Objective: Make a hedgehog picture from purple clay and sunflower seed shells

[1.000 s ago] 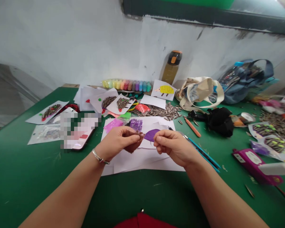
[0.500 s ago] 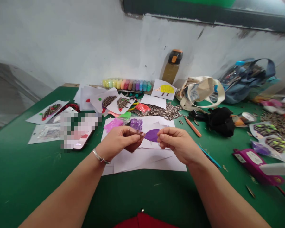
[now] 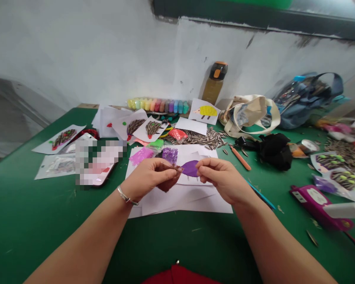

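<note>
In the head view, the purple piece (image 3: 189, 168) was up between the two hands, in front of the person and above the white sheets (image 3: 186, 201) on the green table (image 3: 62, 236). The right hand (image 3: 218, 172) had thumb and forefinger pinched together on its right end. The left hand (image 3: 146, 174) had its thumb and forefinger closed on a thin brown piece (image 3: 167, 183), whose tip met the purple one's left end (whether they were stuck together or merely overlapped, I could not tell).

As for progress, the purple piece was already flat and leaf-like, so its shaping seemed well along; it was in the air, not yet laid on any sheet. How much handling was left could not be judged. Behind the hands, a card with dark seeds (image 3: 152, 128) and a card with a yellow figure (image 3: 207, 112) looked more nearly complete.

The purple piece's long axis ran nearly level, from side to side across the person's front, its narrower end pointing left toward the brown piece.
</note>
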`<state>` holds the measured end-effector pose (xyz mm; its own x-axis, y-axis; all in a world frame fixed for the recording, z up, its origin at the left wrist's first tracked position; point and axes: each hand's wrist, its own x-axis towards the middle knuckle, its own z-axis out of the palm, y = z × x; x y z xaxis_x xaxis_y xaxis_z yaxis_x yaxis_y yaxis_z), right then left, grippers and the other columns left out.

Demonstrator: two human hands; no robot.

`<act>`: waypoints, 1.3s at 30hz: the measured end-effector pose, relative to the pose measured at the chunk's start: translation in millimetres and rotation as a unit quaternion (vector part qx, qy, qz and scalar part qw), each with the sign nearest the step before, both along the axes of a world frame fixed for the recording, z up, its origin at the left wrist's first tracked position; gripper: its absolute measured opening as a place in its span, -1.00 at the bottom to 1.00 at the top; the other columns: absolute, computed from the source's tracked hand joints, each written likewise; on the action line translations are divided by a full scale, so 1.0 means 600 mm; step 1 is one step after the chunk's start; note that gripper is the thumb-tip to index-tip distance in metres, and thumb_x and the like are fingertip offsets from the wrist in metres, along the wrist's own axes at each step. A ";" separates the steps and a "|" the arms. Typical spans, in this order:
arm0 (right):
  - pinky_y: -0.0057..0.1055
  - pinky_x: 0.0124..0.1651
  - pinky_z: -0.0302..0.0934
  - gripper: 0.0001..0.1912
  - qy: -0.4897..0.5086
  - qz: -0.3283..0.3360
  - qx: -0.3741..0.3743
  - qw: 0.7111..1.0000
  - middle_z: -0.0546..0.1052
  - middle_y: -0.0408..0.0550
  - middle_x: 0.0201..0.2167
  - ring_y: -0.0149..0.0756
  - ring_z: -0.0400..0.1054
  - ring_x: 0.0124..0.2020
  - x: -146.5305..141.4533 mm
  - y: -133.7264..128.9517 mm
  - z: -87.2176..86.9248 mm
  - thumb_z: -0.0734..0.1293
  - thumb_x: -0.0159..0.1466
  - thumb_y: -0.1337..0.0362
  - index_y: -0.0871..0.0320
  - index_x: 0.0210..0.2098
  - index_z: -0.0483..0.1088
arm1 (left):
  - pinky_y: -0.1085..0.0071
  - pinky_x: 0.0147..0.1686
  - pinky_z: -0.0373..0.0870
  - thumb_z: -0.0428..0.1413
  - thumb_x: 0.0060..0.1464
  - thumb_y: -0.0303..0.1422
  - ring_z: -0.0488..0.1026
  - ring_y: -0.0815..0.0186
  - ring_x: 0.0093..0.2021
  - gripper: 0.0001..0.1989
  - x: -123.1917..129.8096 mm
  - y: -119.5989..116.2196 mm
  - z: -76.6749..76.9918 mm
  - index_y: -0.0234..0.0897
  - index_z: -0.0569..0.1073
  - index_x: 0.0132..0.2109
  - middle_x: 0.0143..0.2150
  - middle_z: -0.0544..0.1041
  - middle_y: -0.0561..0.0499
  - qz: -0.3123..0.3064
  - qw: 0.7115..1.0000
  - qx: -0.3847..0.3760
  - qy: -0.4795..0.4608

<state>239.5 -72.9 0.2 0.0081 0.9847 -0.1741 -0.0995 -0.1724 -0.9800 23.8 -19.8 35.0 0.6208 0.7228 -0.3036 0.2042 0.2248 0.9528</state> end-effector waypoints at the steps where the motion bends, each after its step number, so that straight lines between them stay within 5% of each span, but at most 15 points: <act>1: -0.39 -0.33 0.20 -0.83 -0.025 -0.002 0.005 1.000 0.46 -0.16 -0.50 -0.39 0.32 -0.46 0.004 0.000 0.000 0.42 0.12 0.19 0.15 -0.33 0.49 | 0.51 -0.54 0.24 0.16 0.08 -0.27 0.24 0.47 -0.58 -0.73 0.000 0.000 0.000 -0.33 0.36 -0.49 -0.60 0.32 0.13 0.000 1.000 -0.001 -0.004; 4: -0.33 -0.24 0.24 -0.83 -0.177 -0.008 0.022 0.984 0.53 -0.12 -0.41 -0.31 0.39 -0.37 0.017 0.001 -0.001 0.32 0.17 0.25 0.12 -0.27 0.52 | 0.50 -0.54 0.24 0.17 0.09 -0.28 0.25 0.46 -0.58 -0.74 -0.001 0.001 -0.004 -0.33 0.36 -0.48 -0.59 0.33 0.12 0.001 1.000 -0.004 -0.013; 7: -0.34 -0.25 0.22 -0.79 -0.341 0.009 0.031 0.939 0.55 -0.14 -0.39 -0.28 0.40 -0.34 0.027 0.002 -0.004 0.25 0.18 0.31 0.08 -0.25 0.50 | 0.48 -0.53 0.25 0.18 0.09 -0.28 0.25 0.45 -0.57 -0.76 -0.002 0.002 -0.009 -0.34 0.38 -0.44 -0.58 0.35 0.11 0.008 1.000 -0.004 -0.012; 11: -0.38 -0.28 0.18 -0.81 -0.433 0.074 0.045 0.897 0.53 -0.18 -0.43 -0.30 0.37 -0.36 0.029 0.004 -0.007 0.23 0.20 0.31 0.07 -0.32 0.49 | 0.47 -0.52 0.28 0.17 0.10 -0.27 0.27 0.44 -0.55 -0.77 -0.003 0.004 -0.017 -0.36 0.42 -0.39 -0.56 0.38 0.08 0.001 1.000 0.001 -0.009; 18: -0.38 -0.13 0.21 -0.70 -0.482 0.124 0.124 0.858 0.51 -0.09 -0.26 -0.31 0.38 -0.25 0.026 0.007 -0.016 0.20 0.23 0.41 0.07 -0.29 0.57 | 0.48 -0.52 0.27 0.17 0.10 -0.26 0.27 0.44 -0.56 -0.74 -0.001 0.005 -0.018 -0.36 0.40 -0.43 -0.57 0.36 0.08 -0.004 1.000 0.005 -0.004; 39: -0.43 -0.26 0.12 -0.78 -0.572 0.125 0.112 0.803 0.46 -0.10 -0.36 -0.32 0.34 -0.31 0.013 0.013 -0.025 0.19 0.24 0.38 0.09 -0.37 0.47 | 0.49 -0.53 0.22 0.19 0.09 -0.20 0.25 0.44 -0.55 -0.69 0.003 0.006 -0.024 -0.37 0.42 -0.46 -0.56 0.34 0.07 -0.017 1.000 0.008 -0.003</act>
<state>247.0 -65.1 -15.0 -0.1658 0.9861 -0.0120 0.8986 0.1460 -0.4137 25.6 -16.1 20.6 0.6467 0.7061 -0.2885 0.2067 0.2018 0.9574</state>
